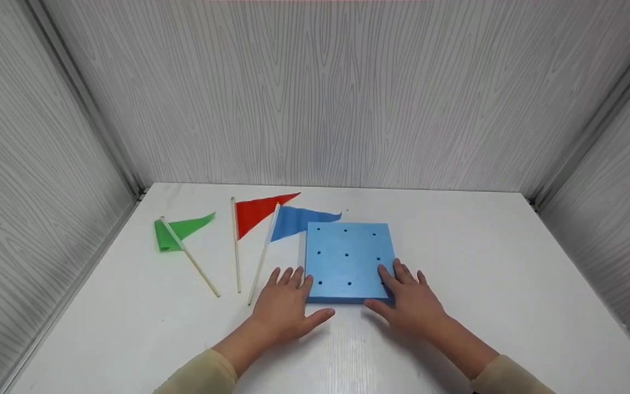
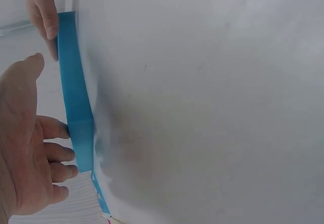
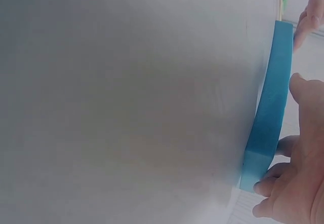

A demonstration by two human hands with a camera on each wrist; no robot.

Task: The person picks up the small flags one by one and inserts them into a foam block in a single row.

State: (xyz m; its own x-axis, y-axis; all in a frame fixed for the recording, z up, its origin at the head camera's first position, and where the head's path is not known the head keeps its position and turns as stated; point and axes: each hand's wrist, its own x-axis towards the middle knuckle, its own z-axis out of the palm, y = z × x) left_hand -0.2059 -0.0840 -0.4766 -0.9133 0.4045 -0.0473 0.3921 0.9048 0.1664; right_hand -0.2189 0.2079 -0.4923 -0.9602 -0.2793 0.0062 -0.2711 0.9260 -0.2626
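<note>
A square blue foam board (image 1: 348, 260) lies flat on the white table (image 1: 484, 284), a little toward the person from the middle of the tabletop. Its top is a pale matte blue with 9 small dark holes set in 3 rows of 3, and its sides show as a thicker, deeper blue band in both wrist views (image 2: 76, 97) (image 3: 268, 122). No brand, label or writing can be read on the board or on anything near it. The left hand (image 1: 287, 306) lies flat on the table at the board's near left corner, fingers straight and spread, fingertips touching the left edge, thumb stretched along the near edge; it grips nothing. The right hand (image 1: 408, 301) sits at the board's near right corner, fingers straight and resting over the right edge onto the top, thumb pointing along the near edge; it too is flat and holds nothing. Left of the board 3 small flags on pale wooden sticks lie on the table: a blue flag (image 1: 298, 220) with its tip touching or lying just over the board's far left corner, a red flag (image 1: 257, 212) just beyond it, and a green flag (image 1: 178, 232) farther left, well apart from the board. Grey wood-grain walls (image 1: 315, 93) enclose the table behind and to both sides of the board.
</note>
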